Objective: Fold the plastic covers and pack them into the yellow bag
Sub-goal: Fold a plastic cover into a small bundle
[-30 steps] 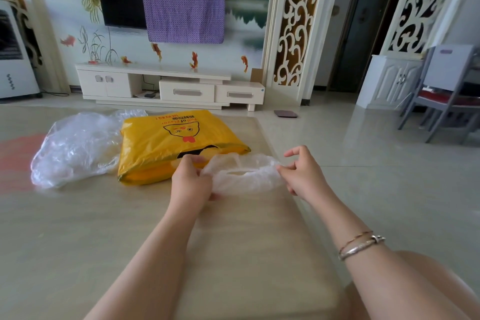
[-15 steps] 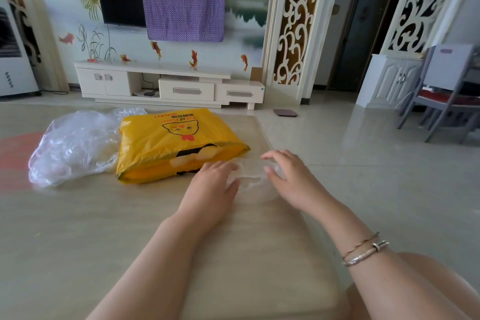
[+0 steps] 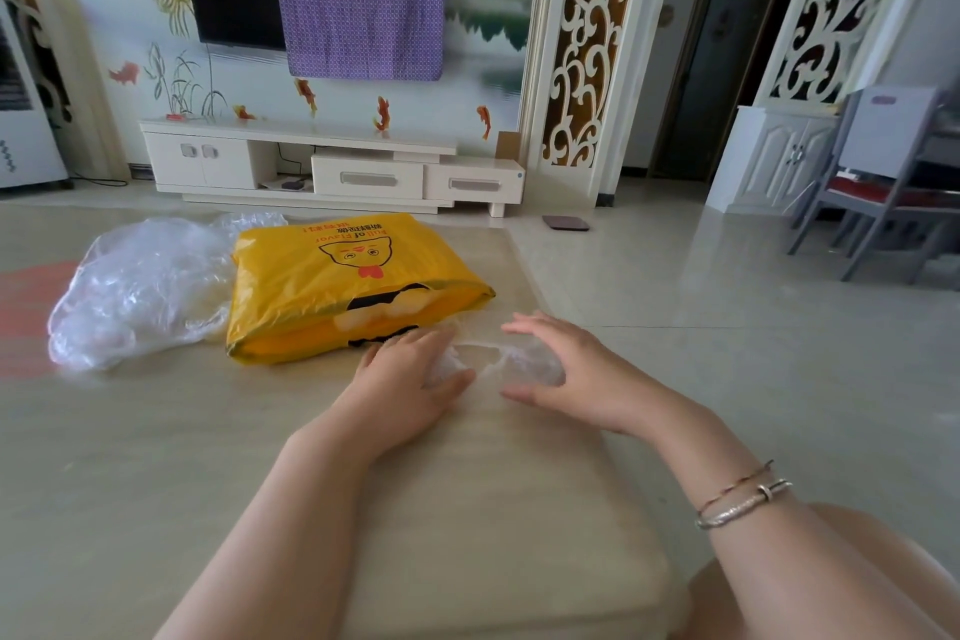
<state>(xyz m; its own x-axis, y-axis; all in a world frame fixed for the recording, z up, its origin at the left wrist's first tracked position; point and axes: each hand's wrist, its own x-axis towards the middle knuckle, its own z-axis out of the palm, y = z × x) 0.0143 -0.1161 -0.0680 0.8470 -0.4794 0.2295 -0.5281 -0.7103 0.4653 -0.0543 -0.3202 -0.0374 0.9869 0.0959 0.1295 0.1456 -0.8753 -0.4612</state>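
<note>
A small clear plastic cover [image 3: 493,363] lies flat on the beige table surface [image 3: 156,457], just in front of the yellow bag [image 3: 343,286]. My left hand [image 3: 408,385] presses its left part with straight fingers. My right hand [image 3: 566,369] arches over its right part, fingers spread and fingertips touching the plastic. The yellow bag lies on its side with a cartoon face print, its mouth toward me and something pale inside. A heap of crumpled clear plastic covers [image 3: 140,286] sits to the left of the bag.
The table's right edge [image 3: 597,431] runs close to my right hand, with tiled floor beyond it. A white TV cabinet [image 3: 332,161] stands against the far wall. A grey chair [image 3: 883,182] stands at the far right. My knee [image 3: 831,587] shows at bottom right.
Both hands lowered the plastic cover from a held, stretched position onto the table. My fingers went from pinching its ends to lying flat on it, then the hands spread slightly apart.
</note>
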